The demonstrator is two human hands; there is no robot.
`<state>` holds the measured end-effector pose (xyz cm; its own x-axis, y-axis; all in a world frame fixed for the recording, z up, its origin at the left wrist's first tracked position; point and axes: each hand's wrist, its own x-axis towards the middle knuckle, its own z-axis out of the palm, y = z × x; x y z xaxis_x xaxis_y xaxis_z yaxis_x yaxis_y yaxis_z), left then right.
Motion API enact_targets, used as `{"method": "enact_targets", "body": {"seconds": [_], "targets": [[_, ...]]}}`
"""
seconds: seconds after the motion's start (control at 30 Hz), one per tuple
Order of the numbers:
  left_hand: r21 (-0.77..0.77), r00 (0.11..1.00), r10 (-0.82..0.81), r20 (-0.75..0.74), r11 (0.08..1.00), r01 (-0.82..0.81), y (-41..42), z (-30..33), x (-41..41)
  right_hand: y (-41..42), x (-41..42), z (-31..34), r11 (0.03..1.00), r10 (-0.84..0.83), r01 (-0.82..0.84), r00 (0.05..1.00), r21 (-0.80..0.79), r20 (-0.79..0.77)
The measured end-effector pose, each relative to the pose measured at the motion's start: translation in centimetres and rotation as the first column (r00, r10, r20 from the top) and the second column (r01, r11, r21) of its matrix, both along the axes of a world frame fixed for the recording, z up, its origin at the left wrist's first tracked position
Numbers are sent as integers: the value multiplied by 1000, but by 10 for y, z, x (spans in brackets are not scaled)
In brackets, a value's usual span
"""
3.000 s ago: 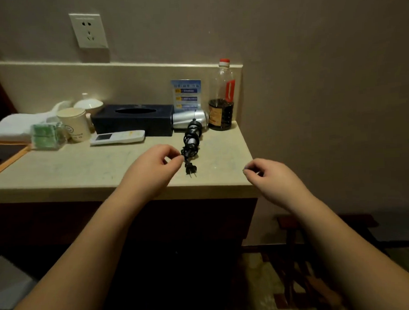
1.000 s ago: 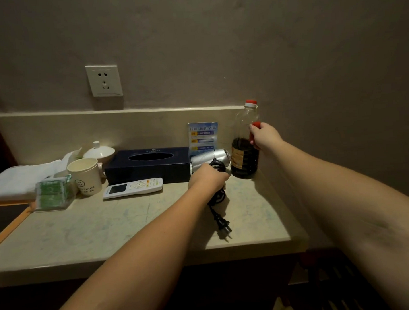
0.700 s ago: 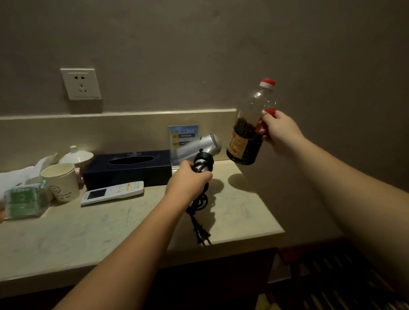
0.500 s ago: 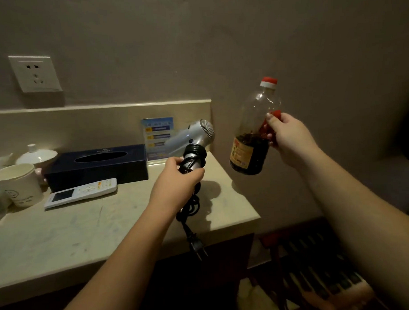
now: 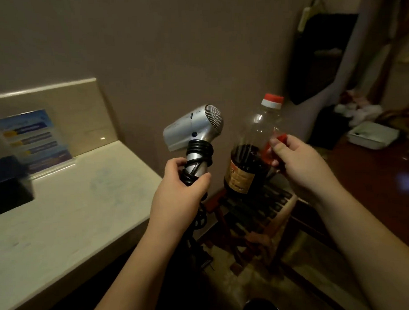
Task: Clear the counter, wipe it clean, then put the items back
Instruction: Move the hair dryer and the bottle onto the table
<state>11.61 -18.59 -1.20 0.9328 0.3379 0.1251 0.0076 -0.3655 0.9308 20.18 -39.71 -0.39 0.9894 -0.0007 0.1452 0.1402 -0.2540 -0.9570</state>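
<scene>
My left hand (image 5: pixel 179 197) grips the handle of a silver hair dryer (image 5: pixel 193 129), whose black cord (image 5: pixel 197 152) is wound round the handle and hangs below my wrist. My right hand (image 5: pixel 301 167) holds a clear plastic bottle (image 5: pixel 250 158) with a red cap and dark liquid in its lower part, by its red side handle. Both things are in the air, past the right end of the pale stone counter (image 5: pixel 73 219).
A blue sign card (image 5: pixel 33 140) and a dark tissue box (image 5: pixel 7 182) stand at the counter's back left. Below my hands is a slatted wooden rack (image 5: pixel 254 213). A dark wooden table (image 5: pixel 373 179) at right carries a white tray (image 5: pixel 372 135). A black bag (image 5: pixel 318 58) hangs on the wall.
Both hands reached to the counter's back, took the hair dryer and the bottle, lifted them and carried them right, off the counter. The view has swung right with them.
</scene>
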Motion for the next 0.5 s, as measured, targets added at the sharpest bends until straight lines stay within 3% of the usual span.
{"method": "enact_targets", "body": {"seconds": [0.3,0.5], "targets": [[109,968,-208,-139,969,224,-96,-41,55,-121,-7,-74,985,-170,167,982,-47,-82],[189,939,-263,-221,933,305,-167,-70,103,-190,4,-106,984,-180,180,969,-15,-170]]}}
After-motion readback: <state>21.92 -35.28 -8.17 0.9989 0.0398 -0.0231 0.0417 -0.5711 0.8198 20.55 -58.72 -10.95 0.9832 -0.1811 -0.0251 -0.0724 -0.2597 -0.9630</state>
